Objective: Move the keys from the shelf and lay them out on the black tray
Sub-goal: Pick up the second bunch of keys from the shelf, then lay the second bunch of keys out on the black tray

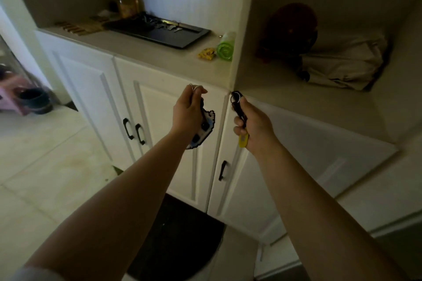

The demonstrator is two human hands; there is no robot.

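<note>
My left hand (186, 112) is closed on a key ring with a black-and-white beaded charm (206, 124) hanging below it, held in front of the white cabinet doors. My right hand (252, 124) grips a black key fob (238, 107) with a metal ring on top and a yellow tag (243, 140) sticking out below. The black tray (159, 34) lies on the left shelf, above and behind my hands. Several keys (169, 26) rest near its back edge.
On the left shelf sit a green-capped roll (226, 47), a yellow packet (206, 53), an amber bottle (127, 2) and gold sticks (80, 26). The right niche holds a dark red round object (292, 27) and a pale cloth (347, 61). A dark mat (178, 237) lies on the floor.
</note>
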